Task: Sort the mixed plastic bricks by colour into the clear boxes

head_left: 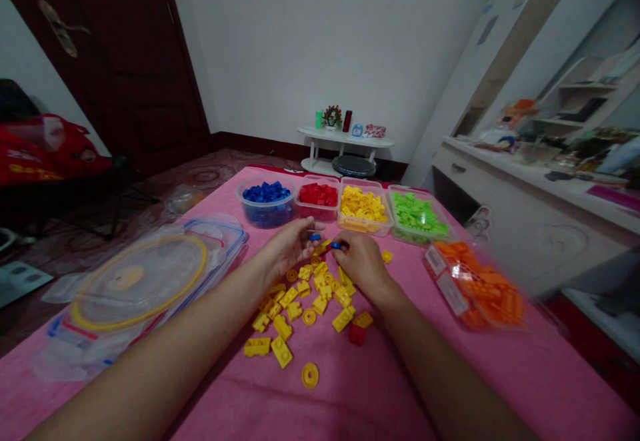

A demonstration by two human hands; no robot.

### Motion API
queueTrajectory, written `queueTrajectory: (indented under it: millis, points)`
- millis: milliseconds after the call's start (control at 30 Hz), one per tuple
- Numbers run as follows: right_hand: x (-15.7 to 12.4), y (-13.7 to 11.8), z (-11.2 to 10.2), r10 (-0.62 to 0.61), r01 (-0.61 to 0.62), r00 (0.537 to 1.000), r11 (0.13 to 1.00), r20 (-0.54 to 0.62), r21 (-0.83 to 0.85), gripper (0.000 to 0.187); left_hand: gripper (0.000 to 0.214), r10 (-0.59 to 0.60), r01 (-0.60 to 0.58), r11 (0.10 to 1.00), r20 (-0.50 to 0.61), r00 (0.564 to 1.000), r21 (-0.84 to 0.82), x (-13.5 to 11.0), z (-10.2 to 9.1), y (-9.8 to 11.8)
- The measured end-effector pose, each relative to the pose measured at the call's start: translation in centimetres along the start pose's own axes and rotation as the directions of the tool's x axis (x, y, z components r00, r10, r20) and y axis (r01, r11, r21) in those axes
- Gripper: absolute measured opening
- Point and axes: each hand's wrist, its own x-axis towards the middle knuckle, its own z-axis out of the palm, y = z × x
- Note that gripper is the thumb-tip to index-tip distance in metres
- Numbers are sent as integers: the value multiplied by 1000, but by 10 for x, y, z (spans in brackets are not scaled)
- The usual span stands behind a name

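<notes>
Picking over loose pieces seems the step in hand. Head view: your right hand [363, 258], fingers pinching a blue piece [336, 246]; your left hand [293, 246], fingers curled by a second blue piece [315, 237], grip unclear. Below: studded yellow bricks [283, 352], hard plastic; yellow rings [305, 376]; pink cloth-covered bench [260, 414]. Behind: clear tubs [251, 213], one round. Next move likely calls for a light, steady pinch.

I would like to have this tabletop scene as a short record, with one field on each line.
Left hand: small blue plastic piece at its fingers; grip unclear
Right hand: pinches another small blue plastic piece
Loose pile: yellow plastic bricks, yellow plastic rings, red plastic brick
Far row, left to right: blue, red, yellow and light-green plastic pieces, in clear plastic containers
Right side: orange plastic pieces
Left side: clear plastic lids
Surface: pink cloth
</notes>
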Motion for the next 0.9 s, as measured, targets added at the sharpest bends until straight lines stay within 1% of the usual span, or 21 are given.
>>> queueTrajectory:
  millis: [33, 100, 167, 200, 233, 267, 300, 333, 367, 400, 433, 500, 533, 567, 633, 700, 767, 833, 900]
  points:
    - [0, -3, -3, 9, -3, 998, 996, -62, 92, 13, 24, -3, 3, 1000, 13, 1000, 14, -1, 1, -1]
    - [1, -12, -12, -4, 51, 988, 954, -156, 294, 13, 29, -35, 34, 999, 82, 996, 18, -4, 2, -3]
    - [3, -20, -22, -34, 117, 982, 881, -184, 458, 21, 36, -100, 107, 994, 175, 980, -30, -6, 4, -3]
    - [4, -22, -26, -41, 129, 982, 853, -182, 505, 24, 39, -136, 153, 986, 219, 966, -63, -8, 5, -3]
    - [5, -22, -29, -40, 129, 983, 844, -179, 521, 26, 40, -167, 196, 976, 252, 953, -94, -9, 5, -3]
    - [6, -19, -31, -30, 118, 983, 858, -181, 500, 23, 38, -188, 226, 967, 268, 945, -118, -9, 5, -2]
    - [6, -13, -33, -16, 95, 984, 893, -180, 441, 18, 35, -203, 245, 960, 270, 941, -133, -9, 5, -2]
    - [7, -6, -33, -9, 63, 988, 936, -155, 347, 14, 31, -209, 251, 958, 261, 942, -139, -8, 4, -2]
    - [6, 3, -33, -8, 30, 995, 972, -96, 232, 12, 26, -211, 250, 958, 243, 947, -140, -7, 4, -2]
    - [5, 11, -33, -2, 3, 1000, 994, -5, 109, 13, 21, -209, 242, 960, 219, 953, -140, -6, 3, -2]
    - [4, 19, -33, 15, -15, 995, 1000, 98, -6, 16, 18, -203, 232, 963, 195, 960, -137, -5, 2, -2]
    - [1, 29, -32, 54, -9, 962, 986, 269, -167, 24, 14, -203, 222, 968, 154, 967, -120, -3, 2, -3]
    - [-1, 31, -32, 61, 8, 947, 977, 314, -214, 27, 13, -207, 222, 969, 138, 969, -107, -3, 3, -4]
    - [-3, 31, -32, 60, 26, 941, 969, 334, -248, 28, 12, -211, 223, 971, 125, 970, -92, -4, 4, -5]
    - [-5, 27, -32, 45, 60, 942, 953, 332, -297, 27, 12, -215, 223, 973, 115, 970, -60, -5, 6, -5]
    - [-8, 21, -33, 35, 83, 946, 935, 323, -344, 25, 13, -208, 213, 977, 129, 970, -30, -7, 7, -6]
    - [-10, 17, -34, 42, 97, 940, 919, 338, -382, 22, 13, -190, 192, 981, 146, 971, -6, -8, 7, -6]
    - [-12, 15, -35, 42, 112, 932, 912, 361, -395, 21, 13, -170, 171, 985, 152, 974, 9, -8, 7, -7]
    - [-13, 14, -39, 43, 106, 934, 915, 354, -389, 18, 13, -163, 163, 987, 154, 975, 18, -8, 7, -7]
